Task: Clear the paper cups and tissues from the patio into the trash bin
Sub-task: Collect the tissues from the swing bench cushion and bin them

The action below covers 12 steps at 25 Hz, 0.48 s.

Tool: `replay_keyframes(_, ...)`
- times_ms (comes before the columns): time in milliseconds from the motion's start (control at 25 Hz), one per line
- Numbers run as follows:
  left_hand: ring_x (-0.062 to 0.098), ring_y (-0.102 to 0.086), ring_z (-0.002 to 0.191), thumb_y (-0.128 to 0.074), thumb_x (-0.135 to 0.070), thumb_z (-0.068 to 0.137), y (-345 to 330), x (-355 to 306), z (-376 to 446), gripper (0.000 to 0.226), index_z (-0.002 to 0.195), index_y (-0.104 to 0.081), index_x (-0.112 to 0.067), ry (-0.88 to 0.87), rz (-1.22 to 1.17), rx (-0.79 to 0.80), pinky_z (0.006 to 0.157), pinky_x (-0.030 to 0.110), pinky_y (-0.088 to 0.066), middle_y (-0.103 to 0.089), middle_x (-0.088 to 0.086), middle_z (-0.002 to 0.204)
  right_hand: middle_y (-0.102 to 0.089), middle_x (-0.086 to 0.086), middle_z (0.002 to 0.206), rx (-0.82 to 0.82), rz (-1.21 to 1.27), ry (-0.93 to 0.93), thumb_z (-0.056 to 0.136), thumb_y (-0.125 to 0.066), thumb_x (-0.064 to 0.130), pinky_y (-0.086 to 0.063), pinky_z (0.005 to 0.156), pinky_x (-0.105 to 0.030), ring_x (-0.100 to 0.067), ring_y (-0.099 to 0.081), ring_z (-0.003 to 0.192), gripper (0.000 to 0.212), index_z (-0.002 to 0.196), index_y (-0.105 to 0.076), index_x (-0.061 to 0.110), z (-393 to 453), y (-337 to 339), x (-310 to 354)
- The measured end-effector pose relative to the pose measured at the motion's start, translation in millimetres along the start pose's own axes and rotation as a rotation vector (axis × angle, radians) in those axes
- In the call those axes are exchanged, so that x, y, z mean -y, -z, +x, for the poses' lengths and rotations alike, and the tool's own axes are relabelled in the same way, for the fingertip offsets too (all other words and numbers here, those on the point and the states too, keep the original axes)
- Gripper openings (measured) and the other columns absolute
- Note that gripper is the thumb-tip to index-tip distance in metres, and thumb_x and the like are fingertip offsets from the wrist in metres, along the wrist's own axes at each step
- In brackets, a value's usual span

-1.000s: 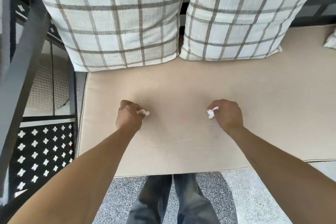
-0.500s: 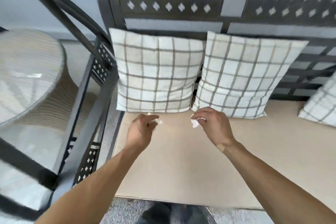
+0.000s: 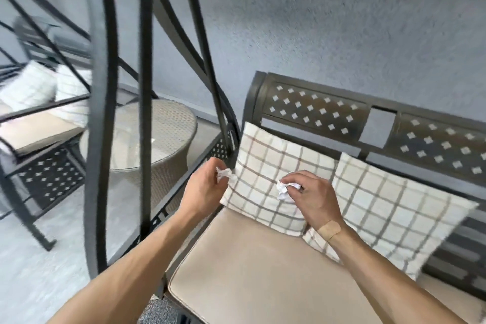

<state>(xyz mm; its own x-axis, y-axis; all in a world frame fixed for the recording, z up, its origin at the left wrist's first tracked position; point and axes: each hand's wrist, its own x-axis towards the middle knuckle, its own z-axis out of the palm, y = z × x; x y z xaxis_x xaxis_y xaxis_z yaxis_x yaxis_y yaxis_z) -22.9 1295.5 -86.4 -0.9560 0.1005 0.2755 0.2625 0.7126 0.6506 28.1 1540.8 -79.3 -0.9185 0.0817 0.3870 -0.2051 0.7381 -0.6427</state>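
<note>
White crumpled tissue wads being pinched, one (image 3: pixel 224 174) in left hand (image 3: pixel 202 192) fingertips, another (image 3: pixel 284 190) in right hand (image 3: pixel 314 201), fingers curling round each. Hovering before plaid cushion (image 3: pixel 265 166), above smooth beige seat pad (image 3: pixel 263 271) and perforated metal bench back (image 3: pixel 315 110).

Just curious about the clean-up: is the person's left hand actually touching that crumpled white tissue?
Touching. The head view shows the left hand pinching the crumpled white tissue between thumb and fingertips, no gap, in front of the checked cushion.
</note>
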Motion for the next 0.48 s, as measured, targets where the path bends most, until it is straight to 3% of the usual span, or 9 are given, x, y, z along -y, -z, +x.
replay_keyframes(280,-0.001,-0.051,0.077,-0.06,-0.02,0.085,84,6,-84,0.016,0.096,-0.052,-0.028,0.066,0.066,-0.256,0.065,0.029,-0.039,-0.056,-0.011,0.087,-0.071,0.009,0.091,0.053,0.106,0.301,0.073,-0.069,-0.002,-0.051,0.077,-0.026,-0.008,-0.066,0.083,0.024,0.083,-0.075,0.019,4,-7,72)
replay_keyframes(480,0.013,-0.053,0.075,-0.063,-0.014,0.085,162,30,-169,0.016,0.097,-0.056,-0.022,0.211,0.171,-0.452,0.072,0.038,-0.048,-0.059,-0.004,0.092,-0.071,0.005,0.092,0.181,0.292,0.46,0.071,-0.068,-0.004,-0.051,0.081,-0.032,-0.013,-0.067,0.088,0.025,0.083,-0.074,0.017,-16,-63,153)
